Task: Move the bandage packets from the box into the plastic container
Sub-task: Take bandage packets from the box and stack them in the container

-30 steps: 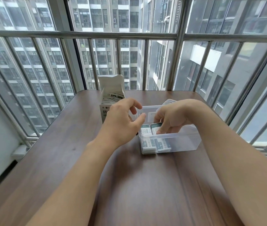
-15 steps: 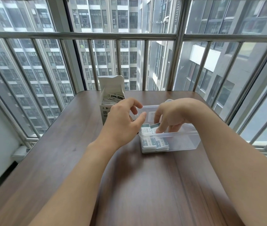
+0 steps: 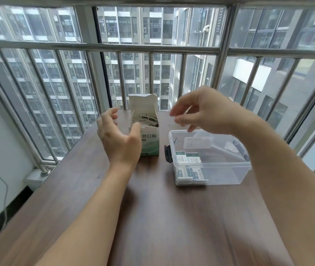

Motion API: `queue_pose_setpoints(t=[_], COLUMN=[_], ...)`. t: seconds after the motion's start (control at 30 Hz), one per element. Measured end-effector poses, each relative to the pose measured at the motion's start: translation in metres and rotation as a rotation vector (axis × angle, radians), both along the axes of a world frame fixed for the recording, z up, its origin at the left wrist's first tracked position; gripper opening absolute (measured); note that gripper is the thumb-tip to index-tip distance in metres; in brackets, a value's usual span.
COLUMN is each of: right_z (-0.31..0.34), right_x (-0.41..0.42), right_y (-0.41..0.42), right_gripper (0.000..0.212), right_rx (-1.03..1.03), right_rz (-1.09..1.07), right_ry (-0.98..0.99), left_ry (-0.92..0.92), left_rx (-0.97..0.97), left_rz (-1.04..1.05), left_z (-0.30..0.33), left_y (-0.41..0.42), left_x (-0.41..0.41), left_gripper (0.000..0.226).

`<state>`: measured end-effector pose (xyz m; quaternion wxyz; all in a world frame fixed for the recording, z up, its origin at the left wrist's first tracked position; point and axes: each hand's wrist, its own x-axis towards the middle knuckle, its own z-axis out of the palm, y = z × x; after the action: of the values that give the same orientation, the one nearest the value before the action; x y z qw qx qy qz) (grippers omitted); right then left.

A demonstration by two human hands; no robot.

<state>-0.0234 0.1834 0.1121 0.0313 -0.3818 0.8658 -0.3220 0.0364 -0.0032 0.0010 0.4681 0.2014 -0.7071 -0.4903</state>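
**Both hands empty, box between them**

I see the box (image 3: 147, 131) upright at frame centre, flap up, packets (image 3: 146, 120) showing in its open top. Container (image 3: 210, 166) sits right of it w/ a stack of packets at its near-left corner. Left hand (image 3: 117, 139) is nearer: fingers spread, empty, cupped around the box's left side, thumb at its front edge. Right hand (image 3: 200, 114) hovers above the container's far rim, fingers loose, holding nothing. Judgement: next reach goes left-and-down into the box top.
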Motion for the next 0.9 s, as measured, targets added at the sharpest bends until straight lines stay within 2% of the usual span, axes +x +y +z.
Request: queue_pose_setpoints(t=[0.1, 0.17, 0.3, 0.37, 0.47, 0.6, 0.77, 0.9], right_z=[-0.01, -0.019, -0.029, -0.024, -0.017, -0.016, -0.011, -0.013], right_x=[0.017, 0.025, 0.014, 0.003, -0.007, -0.02, -0.032, -0.034], right_y=[-0.025, -0.041, -0.074, -0.089, -0.105, -0.115, -0.116, -0.115], right_gripper=[0.016, 0.016, 0.018, 0.021, 0.018, 0.005, 0.031, 0.017], right_rx=[-0.134, -0.113, 0.112, 0.243, 0.403, 0.483, 0.455, 0.383], right_rz=[0.001, 0.018, -0.046, -0.099, -0.121, -0.135, -0.103, -0.103], right_ry=[0.187, 0.239, 0.435, 0.468, 0.453, 0.383, 0.217, 0.178], left_ry=[-0.137, -0.157, -0.132, -0.108, -0.119, -0.111, -0.115, -0.103], left_rx=[0.092, 0.107, 0.08, 0.101, 0.108, 0.098, 0.108, 0.109], left_rz=[-0.138, -0.182, -0.209, -0.19, -0.176, -0.177, -0.178, -0.169], left_z=[-0.009, -0.011, -0.014, -0.015, -0.017, -0.019, -0.02, -0.019], left_y=[-0.003, -0.003, -0.003, -0.005, -0.006, -0.007, -0.007, -0.006], left_x=[-0.003, -0.004, -0.008, -0.009, -0.011, -0.014, -0.015, -0.014], left_gripper=[0.068, 0.063, 0.045, 0.034, 0.028, 0.032, 0.032, 0.029])
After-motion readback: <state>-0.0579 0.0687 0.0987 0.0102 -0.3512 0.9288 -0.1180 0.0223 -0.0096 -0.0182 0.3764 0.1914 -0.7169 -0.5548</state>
